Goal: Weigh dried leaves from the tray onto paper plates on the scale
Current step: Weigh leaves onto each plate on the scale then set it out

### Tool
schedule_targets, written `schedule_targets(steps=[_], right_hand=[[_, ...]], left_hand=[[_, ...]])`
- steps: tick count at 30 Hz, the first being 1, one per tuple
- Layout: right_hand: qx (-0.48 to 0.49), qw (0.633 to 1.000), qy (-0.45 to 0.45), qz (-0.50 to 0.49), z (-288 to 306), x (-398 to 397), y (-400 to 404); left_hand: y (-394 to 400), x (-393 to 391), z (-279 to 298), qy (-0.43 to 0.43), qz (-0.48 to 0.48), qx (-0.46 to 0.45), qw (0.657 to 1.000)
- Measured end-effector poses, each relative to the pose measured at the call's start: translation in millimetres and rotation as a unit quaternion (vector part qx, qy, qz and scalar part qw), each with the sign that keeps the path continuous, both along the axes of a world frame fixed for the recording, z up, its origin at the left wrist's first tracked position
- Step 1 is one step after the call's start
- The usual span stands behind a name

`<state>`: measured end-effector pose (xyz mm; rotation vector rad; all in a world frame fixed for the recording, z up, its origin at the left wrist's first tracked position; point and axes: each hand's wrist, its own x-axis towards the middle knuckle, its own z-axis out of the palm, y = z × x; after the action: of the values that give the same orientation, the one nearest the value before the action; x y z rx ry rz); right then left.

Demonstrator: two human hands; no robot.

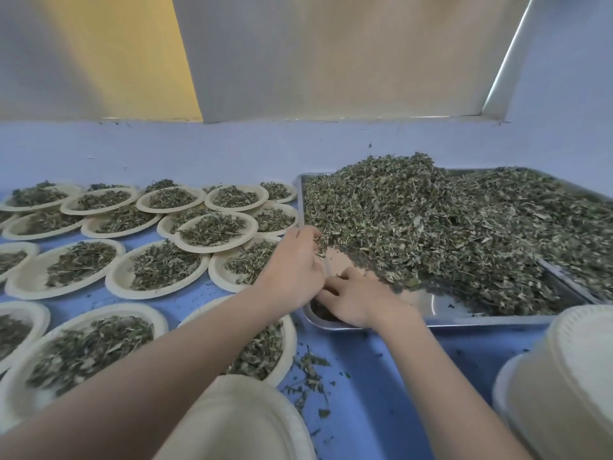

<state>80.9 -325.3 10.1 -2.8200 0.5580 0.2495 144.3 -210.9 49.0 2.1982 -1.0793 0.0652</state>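
At the near left corner of the tray (491, 318), both my hands are down among the dried leaves (431, 234). The pile is pushed high toward the back and right, so the corner in front of me shows bare metal; I judge I gather what is left there into one portion. My left hand (292, 265) has its fingers (310, 232) curled around a small pinch of leaves at the edge of the pile. My right hand (360, 300) lies low in the corner, fingers bent over dark crumbs, but if they really grip something I cannot tell.

Just below my arms sits an empty plate (238, 416), close to me, probably waiting for this portion. The scale itself I do not see; maybe it is under this plate. To the left, many filled plates (159, 270) lie on the blue worktop (381, 376), overlapping one another, I think to save place. At the right edge stands a stack of plates (564, 376), near the tray so a fresh one is easy to reach. Some spilled leaves (310, 370) lie on the worktop between tray and plate.

No brand, label or writing can be read anywhere.
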Motion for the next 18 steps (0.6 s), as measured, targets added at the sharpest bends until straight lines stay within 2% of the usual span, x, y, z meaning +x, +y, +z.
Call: schedule_targets(steps=[3, 7, 12, 16, 18], right_hand=[[0.016, 0.999, 0.005, 0.042, 4.1, -12.5, 7.0], [0.020, 0.994, -0.100, 0.041, 2.3, -22.4, 23.7], [0.033, 0.995, -0.088, 0.037, 14.7, -8.1, 17.7], [-0.006, 0.988, -0.152, -0.029, 17.3, 9.8, -1.7], [0.019, 0.977, -0.193, -0.087, 13.3, 20.1, -14.1]], left_hand=[[6.9, -8.1, 5.1, 0.004, 0.010, 0.006, 1.000], [16.1, -20.7, 4.3, 0.023, 0.013, 0.026, 0.999], [15.3, -31.1, 9.7, 0.080, 0.040, 0.005, 0.996], [12.9, -33.5, 16.1, 0.096, 0.066, -0.018, 0.993], [14.6, -32.7, 18.5, 0.102, 0.068, -0.029, 0.992]])
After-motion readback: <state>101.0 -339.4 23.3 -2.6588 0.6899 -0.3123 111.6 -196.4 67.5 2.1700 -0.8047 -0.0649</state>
